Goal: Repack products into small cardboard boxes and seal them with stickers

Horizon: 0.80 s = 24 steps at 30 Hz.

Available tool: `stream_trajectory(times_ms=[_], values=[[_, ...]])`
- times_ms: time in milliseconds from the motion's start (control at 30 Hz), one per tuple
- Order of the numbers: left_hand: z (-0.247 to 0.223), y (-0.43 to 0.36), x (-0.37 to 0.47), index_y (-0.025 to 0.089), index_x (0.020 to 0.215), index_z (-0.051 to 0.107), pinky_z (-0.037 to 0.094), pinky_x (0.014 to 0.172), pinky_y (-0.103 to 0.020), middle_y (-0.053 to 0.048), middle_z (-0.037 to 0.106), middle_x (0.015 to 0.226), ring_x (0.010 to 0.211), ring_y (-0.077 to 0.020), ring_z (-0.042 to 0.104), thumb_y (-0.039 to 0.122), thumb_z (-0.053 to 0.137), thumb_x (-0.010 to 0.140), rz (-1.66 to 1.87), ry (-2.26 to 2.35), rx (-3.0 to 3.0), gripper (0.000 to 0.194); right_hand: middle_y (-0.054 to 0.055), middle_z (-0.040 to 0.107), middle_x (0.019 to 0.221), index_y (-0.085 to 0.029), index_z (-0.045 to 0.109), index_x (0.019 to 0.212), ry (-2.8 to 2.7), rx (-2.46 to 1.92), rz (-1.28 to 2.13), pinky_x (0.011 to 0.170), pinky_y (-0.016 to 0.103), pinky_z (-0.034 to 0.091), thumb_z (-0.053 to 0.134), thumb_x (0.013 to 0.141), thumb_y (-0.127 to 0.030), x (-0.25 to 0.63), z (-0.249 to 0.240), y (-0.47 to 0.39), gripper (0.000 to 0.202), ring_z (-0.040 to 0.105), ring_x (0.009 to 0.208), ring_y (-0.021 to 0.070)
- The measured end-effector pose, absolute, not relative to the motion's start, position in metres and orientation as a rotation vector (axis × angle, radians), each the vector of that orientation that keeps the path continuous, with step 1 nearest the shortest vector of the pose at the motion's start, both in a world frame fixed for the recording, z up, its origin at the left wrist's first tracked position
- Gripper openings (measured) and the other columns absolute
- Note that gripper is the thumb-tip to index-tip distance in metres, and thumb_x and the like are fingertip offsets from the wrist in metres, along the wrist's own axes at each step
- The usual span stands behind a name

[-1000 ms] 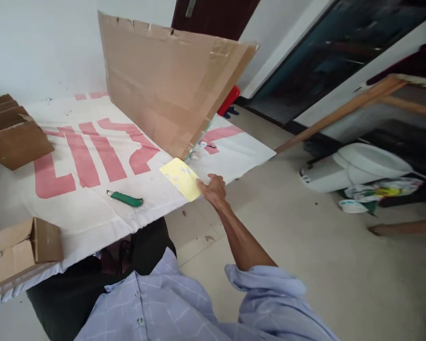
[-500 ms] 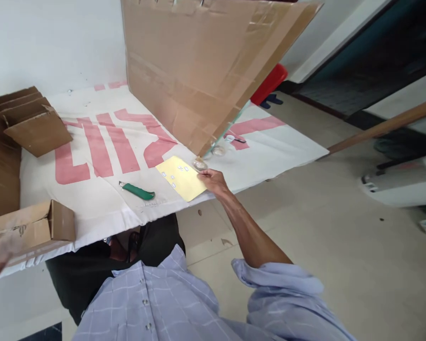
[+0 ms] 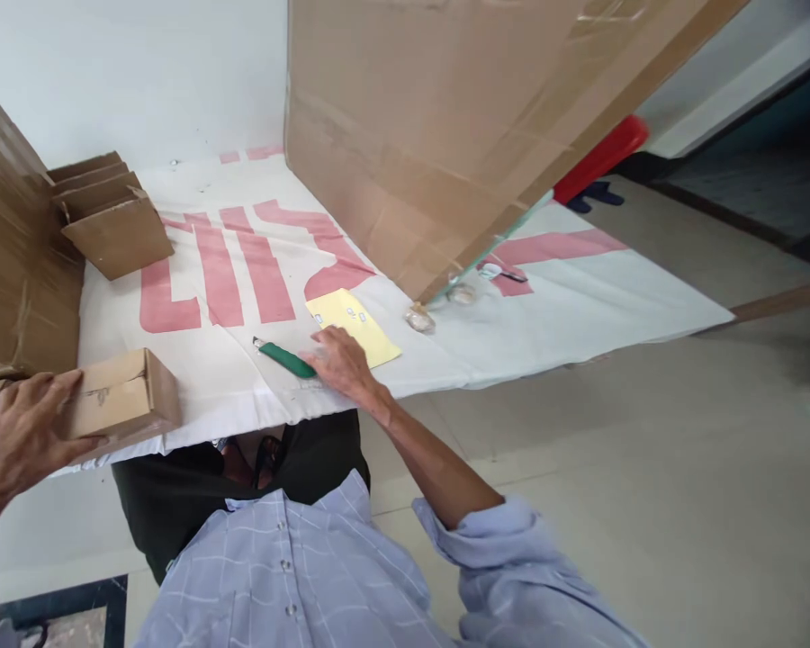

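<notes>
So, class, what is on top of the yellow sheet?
Small white patches show on the yellow sheet. The right hand hides part of it, so anything beneath the hand cannot be seen.

No word, number or brand could be read. Beyond the right hand (image 3: 341,364) and to its left, large pink lettering (image 3: 222,270) stood on the white cloth (image 3: 580,306), its strokes too incomplete to make out; another pink stroke (image 3: 563,245) lay farther off to that hand's right. On the yellow card (image 3: 376,342) just beyond the same hand were small pale label-like marks, too tiny to decipher. Just right of the left hand (image 3: 31,427), the small carton (image 3: 118,414) bore a dark, illegible mark (image 3: 101,394) on top.
</notes>
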<state>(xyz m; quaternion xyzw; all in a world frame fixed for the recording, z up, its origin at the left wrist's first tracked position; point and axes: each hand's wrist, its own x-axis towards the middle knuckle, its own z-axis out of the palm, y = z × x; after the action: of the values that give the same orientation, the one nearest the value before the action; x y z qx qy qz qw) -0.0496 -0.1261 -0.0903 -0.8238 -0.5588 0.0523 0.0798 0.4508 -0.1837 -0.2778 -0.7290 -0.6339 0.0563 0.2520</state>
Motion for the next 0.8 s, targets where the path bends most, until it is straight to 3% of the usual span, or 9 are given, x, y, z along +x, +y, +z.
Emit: stream_trajectory(times_ms=[100, 200, 333, 433, 567, 667, 800], values=[[-0.099, -0.152, -0.014, 0.024, 0.157, 0.058, 0.045, 0.111, -0.07, -0.023, 0.06, 0.157, 0.14, -0.048, 0.053, 0.066, 0.067, 0.094, 0.052, -1.64, -2.476, 0.077, 0.016, 0.073, 0.116, -0.018, 0.073, 0.119, -1.893, -1.995, 0.242, 0.099, 0.044, 0.051, 0.066, 0.102, -0.037, 0.416, -0.282, -0.183, 0.027, 0.063, 0.113, 0.0327], [-0.109, -0.169, 0.024, 0.024, 0.15, 0.064, 0.047, 0.109, -0.068, -0.022, 0.065, 0.152, 0.137, -0.0487, 0.056, 0.079, 0.078, 0.081, -0.15, -1.602, -2.563, 0.089, 0.016, 0.072, 0.115, -0.019, 0.071, 0.117, -1.964, -1.999, 0.225, 0.095, 0.042, 0.049, 0.063, 0.102, -0.032, 0.403, -0.287, -0.184, 0.022, 0.062, 0.111, 0.0327], [-0.118, -0.172, 0.033, 0.024, 0.156, 0.056, 0.046, 0.119, -0.065, -0.02, 0.061, 0.158, 0.146, -0.0441, 0.055, 0.076, 0.08, 0.083, -0.517, -1.595, -2.8, 0.092, 0.016, 0.07, 0.114, -0.02, 0.067, 0.112, -2.016, -1.976, 0.205, 0.087, 0.04, 0.048, 0.056, 0.102, -0.03, 0.401, -0.287, -0.19, 0.018, 0.062, 0.105, 0.0319], [-0.128, -0.167, 0.01, 0.024, 0.156, 0.052, 0.048, 0.122, -0.062, -0.019, 0.057, 0.163, 0.15, -0.0424, 0.054, 0.073, 0.084, 0.079, -0.851, -1.829, -2.853, 0.096, 0.015, 0.07, 0.11, -0.02, 0.067, 0.115, -1.854, -1.896, 0.264, 0.08, 0.04, 0.051, 0.048, 0.103, -0.036, 0.407, -0.275, -0.195, 0.027, 0.064, 0.095, 0.0305], [-0.155, -0.163, -0.012, 0.025, 0.145, 0.055, 0.053, 0.117, -0.061, -0.02, 0.055, 0.163, 0.154, -0.0439, 0.052, 0.068, 0.092, 0.072, -1.272, -2.125, -3.036, 0.093, 0.009, 0.071, 0.095, -0.024, 0.069, 0.109, -1.576, -1.671, 0.4, 0.078, 0.039, 0.055, 0.047, 0.102, -0.046, 0.415, -0.227, -0.197, 0.032, 0.067, 0.087, 0.0283], [-0.175, -0.164, -0.01, 0.026, 0.131, 0.054, 0.051, 0.119, -0.059, -0.02, 0.058, 0.16, 0.152, -0.0423, 0.055, 0.065, 0.099, 0.065, -1.623, -2.121, -3.115, 0.089, 0.003, 0.066, 0.077, -0.024, 0.072, 0.098, -1.581, -1.542, 0.585, 0.068, 0.035, 0.053, 0.052, 0.102, -0.053, 0.408, -0.177, -0.196, 0.036, 0.062, 0.071, 0.023], [-0.186, -0.168, 0.0, 0.025, 0.114, 0.052, 0.049, 0.119, -0.056, -0.018, 0.061, 0.157, 0.147, -0.0384, 0.059, 0.06, 0.101, 0.063, -1.86, -2.059, -3.113, 0.079, 0.003, 0.074, 0.082, -0.022, 0.08, 0.096, -1.817, -1.361, 0.754, 0.067, 0.032, 0.052, 0.064, 0.099, -0.052, 0.375, -0.127, -0.192, 0.034, 0.066, 0.073, 0.0213]])
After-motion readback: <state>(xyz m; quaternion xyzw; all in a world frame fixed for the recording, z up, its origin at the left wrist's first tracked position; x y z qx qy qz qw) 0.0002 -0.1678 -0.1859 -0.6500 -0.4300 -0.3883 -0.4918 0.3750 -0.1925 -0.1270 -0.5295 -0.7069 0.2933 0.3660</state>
